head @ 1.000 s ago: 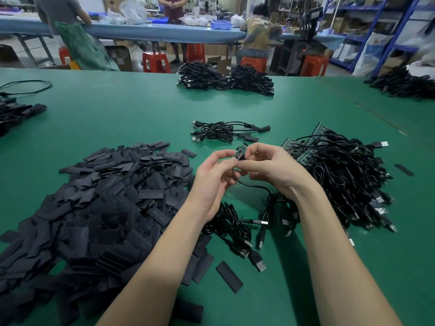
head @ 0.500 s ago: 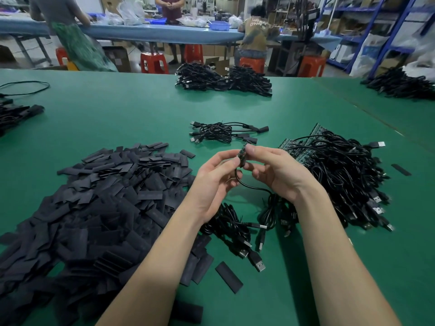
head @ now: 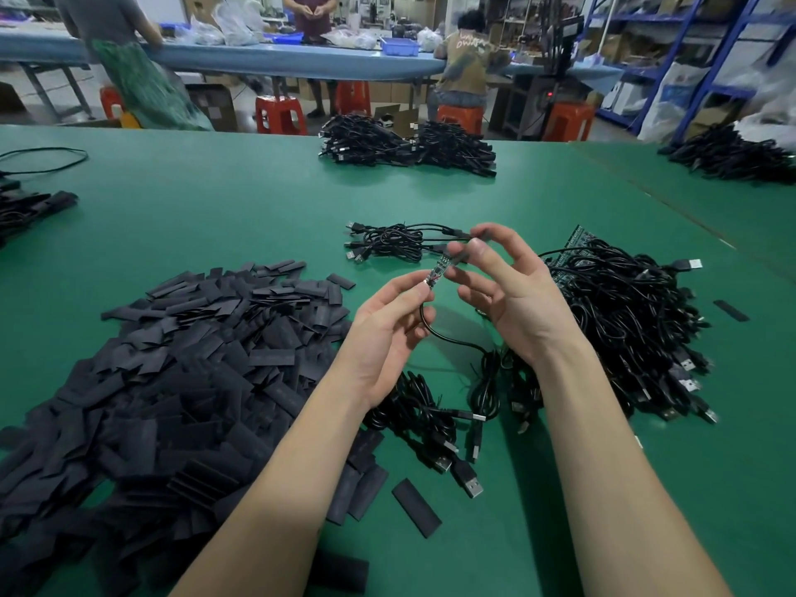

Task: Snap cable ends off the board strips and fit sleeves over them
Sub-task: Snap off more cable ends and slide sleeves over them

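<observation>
**Board end free, sleeve going on**

My left hand (head: 390, 325) pinches the cable just below its small board end (head: 437, 271); my right hand (head: 502, 286) now pinches a sleeve (head: 458, 256) at its tip. A second ago both hands were bunched together there. Sleeve pile (head: 172, 381) lies left on the surface (head: 215, 209).

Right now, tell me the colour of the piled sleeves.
Black sleeves, matte, clearest in the head view.

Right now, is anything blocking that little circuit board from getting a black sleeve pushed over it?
Nothing visible blocks it. The left hand pinches the small board at its cable end, and the right hand pinches its far tip. No sleeve is held yet; the sleeve pile lies on the table to the left.
</observation>
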Available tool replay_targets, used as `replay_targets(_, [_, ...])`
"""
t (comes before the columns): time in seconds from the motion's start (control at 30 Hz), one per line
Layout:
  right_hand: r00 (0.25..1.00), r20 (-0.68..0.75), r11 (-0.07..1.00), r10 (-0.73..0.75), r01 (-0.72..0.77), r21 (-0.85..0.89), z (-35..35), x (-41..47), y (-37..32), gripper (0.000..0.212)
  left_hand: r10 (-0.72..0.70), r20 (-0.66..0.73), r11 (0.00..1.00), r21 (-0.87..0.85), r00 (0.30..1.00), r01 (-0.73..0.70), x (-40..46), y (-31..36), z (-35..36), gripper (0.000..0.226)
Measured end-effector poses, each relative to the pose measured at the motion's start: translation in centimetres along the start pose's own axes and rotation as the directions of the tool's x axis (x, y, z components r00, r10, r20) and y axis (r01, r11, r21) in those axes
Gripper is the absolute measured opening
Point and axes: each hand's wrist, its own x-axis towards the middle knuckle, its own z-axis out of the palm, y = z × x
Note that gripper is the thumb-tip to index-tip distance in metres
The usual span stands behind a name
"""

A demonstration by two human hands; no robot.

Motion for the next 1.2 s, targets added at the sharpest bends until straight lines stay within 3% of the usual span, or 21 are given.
replay_targets(0.13, [0.999,-0.013,0.998,-0.043,0.043,-0.040,0.3,0.0,0.1,0.031,-0.006,-0.006,1.000,-0.006,1.000,0.006,0.1,0.0,0.0,0.017])
replay_targets(0.67, [0.987,-0.059,0.982,-0.150,0.141,-0.129,0.6,0.0,0.2,0.015,-0.022,0.015,1.000,0.018,1.000,0.022,0.0,-0.1,-0.3,0.014])
replay_targets(0.83, [0.998,-0.033,0.979,-0.056,0.048,-0.197,0.1,-0.2,-0.4,0.022,0.003,0.009,1.000,0.031,1.000,-0.003,0.2,-0.3,-0.4,0.019])
replay_targets(1.03, [0.996,-0.004,0.963,0.085,-0.083,-0.257,-1.4,-0.6,-1.7,0.037,0.061,0.042,0.984,0.166,0.997,-0.067,0.1,-0.7,0.0,0.020])
replay_targets(1.2, [0.999,0.011,0.965,0.034,-0.030,-0.261,-1.0,-0.5,-1.2,0.031,0.073,0.026,0.983,0.165,0.997,-0.076,0.3,-0.8,-0.1,0.018])
